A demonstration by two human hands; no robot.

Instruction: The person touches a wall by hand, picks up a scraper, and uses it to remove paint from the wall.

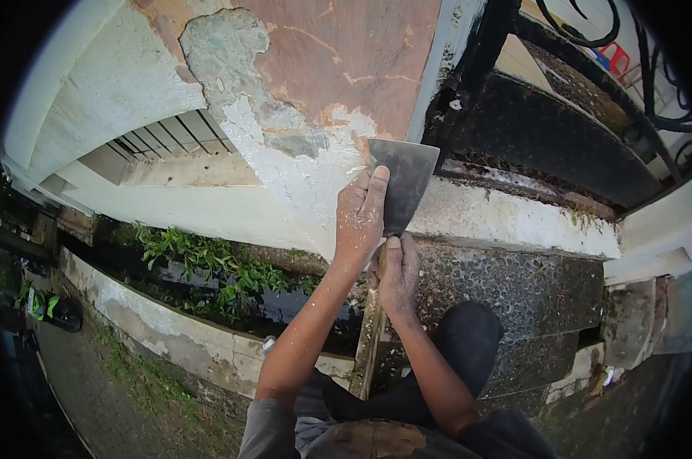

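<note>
I count two bare hands, both on one scraper (413, 174) with a broad dark blade. The left hand (361, 213) is closed around the blade's left side, its thumb laid flat on the near face; the fingers behind are partly hidden. The right hand (399, 277), just below, is closed at the scraper's lower end, thumb uppermost. Pale dust speckles both hands and the left forearm. The scraper rises from the right hand, its wide edge above and to the right of the left thumb; I can't tell whether that edge touches the wall.

Directly beyond the left hand stands one wall (354, 50), pinkish higher up, with rough white patches nearer the fingers and a large bare grey patch up and to the left. Farther left of that hand is one barred opening (174, 136), its several dark bars too fine for me to count surely.

Below and left of the left hand runs one ditch (208, 348), holding dark water (277, 306) and a clump of leafy green plants (227, 268). One narrow strip (367, 348) reaches down from near the right hand, alongside the ditch's end. Right of both hands is one black gate (549, 138), with pebbled paving (530, 294) below it, to the right hand's right.
</note>
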